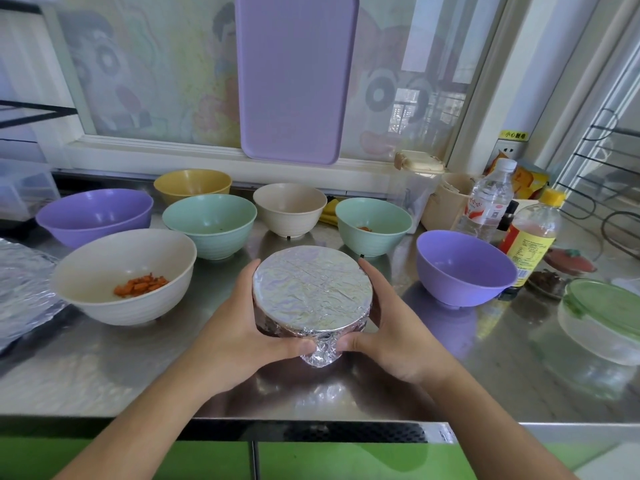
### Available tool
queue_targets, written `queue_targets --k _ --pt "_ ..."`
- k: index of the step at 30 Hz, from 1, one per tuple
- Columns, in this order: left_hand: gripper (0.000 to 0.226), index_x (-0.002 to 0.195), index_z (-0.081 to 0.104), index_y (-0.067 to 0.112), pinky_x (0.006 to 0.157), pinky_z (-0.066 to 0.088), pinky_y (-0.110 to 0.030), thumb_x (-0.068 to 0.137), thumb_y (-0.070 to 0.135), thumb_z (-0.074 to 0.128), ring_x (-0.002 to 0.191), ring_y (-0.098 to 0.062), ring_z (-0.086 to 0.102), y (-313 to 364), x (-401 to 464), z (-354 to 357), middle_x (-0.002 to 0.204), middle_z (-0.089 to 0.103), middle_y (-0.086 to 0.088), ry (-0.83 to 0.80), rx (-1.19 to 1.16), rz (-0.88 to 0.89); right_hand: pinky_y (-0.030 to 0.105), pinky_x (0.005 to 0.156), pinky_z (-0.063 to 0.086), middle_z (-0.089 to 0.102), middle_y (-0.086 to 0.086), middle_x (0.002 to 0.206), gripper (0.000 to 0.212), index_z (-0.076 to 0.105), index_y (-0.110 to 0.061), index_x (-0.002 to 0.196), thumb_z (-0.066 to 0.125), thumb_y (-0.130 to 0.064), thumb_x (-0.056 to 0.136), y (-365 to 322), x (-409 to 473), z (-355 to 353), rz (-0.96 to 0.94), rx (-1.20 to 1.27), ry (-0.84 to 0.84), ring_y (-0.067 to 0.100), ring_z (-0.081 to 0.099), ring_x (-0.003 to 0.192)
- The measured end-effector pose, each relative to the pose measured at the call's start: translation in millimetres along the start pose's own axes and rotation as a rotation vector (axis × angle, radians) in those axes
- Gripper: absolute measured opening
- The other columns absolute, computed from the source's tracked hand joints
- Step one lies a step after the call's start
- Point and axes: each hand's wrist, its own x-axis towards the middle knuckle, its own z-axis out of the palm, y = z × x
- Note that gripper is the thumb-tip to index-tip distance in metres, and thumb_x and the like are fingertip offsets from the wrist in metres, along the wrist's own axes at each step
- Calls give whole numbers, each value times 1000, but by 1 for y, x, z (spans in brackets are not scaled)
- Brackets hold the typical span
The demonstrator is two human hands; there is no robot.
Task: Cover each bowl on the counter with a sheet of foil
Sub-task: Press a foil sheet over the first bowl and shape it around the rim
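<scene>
A foil-covered bowl stands on the steel counter in front of me. My left hand and my right hand cup its two sides, thumbs pressing a crumpled foil flap at the near rim. Around it stand several uncovered bowls: a cream bowl with carrot pieces, a purple bowl, a yellow bowl, a green bowl, a beige bowl, a green bowl with a few scraps and a purple bowl. Loose foil lies at the far left.
A purple cutting board leans on the window behind. At the right are a water bottle, a sauce bottle, a beige container and a green-lidded glass container. A wire rack stands far right.
</scene>
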Motion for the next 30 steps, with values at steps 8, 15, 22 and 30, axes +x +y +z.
queue_targets --k 8,15,22,30 --pt "167 162 -12 47 114 31 -19 39 66 100 132 28 32 -6 -1 7 140 30 57 39 65 11 39 123 38 49 -24 153 130 17 -39 160 102 -22 63 3 2 14 -114 -96 70 0 43 146" --pt "168 160 -18 47 110 28 -19 46 48 105 129 19 32 -7 -2 11 148 35 33 100 100 13 42 128 30 37 -20 164 148 -5 -30 167 102 -28 65 5 3 9 -95 -29 -24 0 35 152" --pt "169 159 -22 46 90 24 10 48 40 106 110 46 23 -15 0 16 128 20 56 98 131 -3 17 122 29 34 -40 155 145 -6 -30 165 100 -15 67 5 0 11 -99 22 -42 -12 33 147" --pt "168 158 -21 50 93 24 10 46 47 105 121 40 27 -23 -1 19 140 27 52 116 121 35 8 116 29 33 -52 147 153 -7 -26 166 104 -33 61 1 1 19 -146 -44 47 -16 34 144"
